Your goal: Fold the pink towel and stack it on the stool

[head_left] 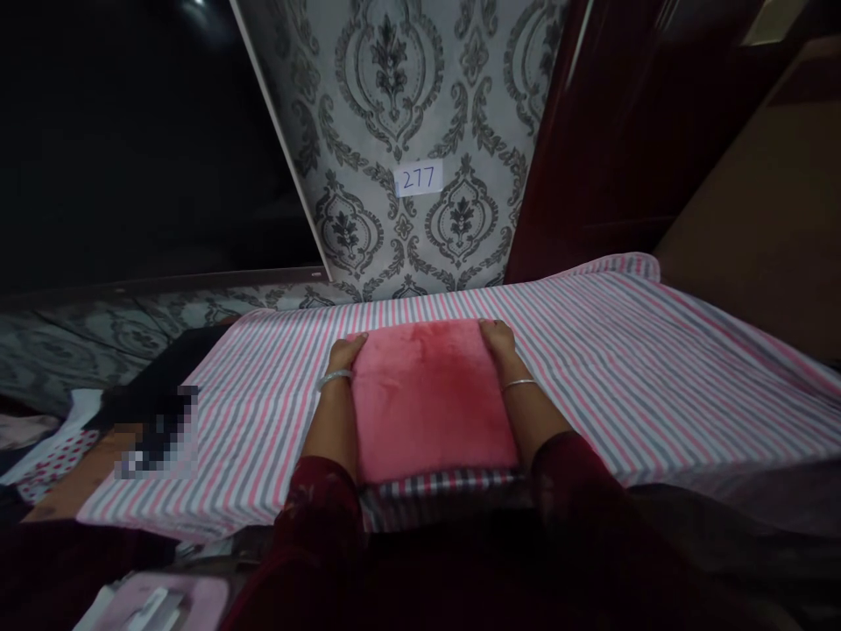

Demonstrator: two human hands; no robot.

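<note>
A folded pink plush cloth [430, 394] lies in front of me on a bed covered by a pink, grey and white striped sheet [631, 350]. My left hand [342, 353] grips its far left corner and my right hand [500, 342] grips its far right corner. Both wrists wear thin bangles and both arms have dark red sleeves. Under the near edge of the pink cloth a checked folded fabric [447, 485] shows.
A patterned grey wall with a paper label reading 277 [419, 179] rises behind the bed. A dark red door [611, 131] stands at the right. Dark clothes [158, 386] and dotted fabric [62, 451] lie at the left, pale pink items [164, 600] at bottom left.
</note>
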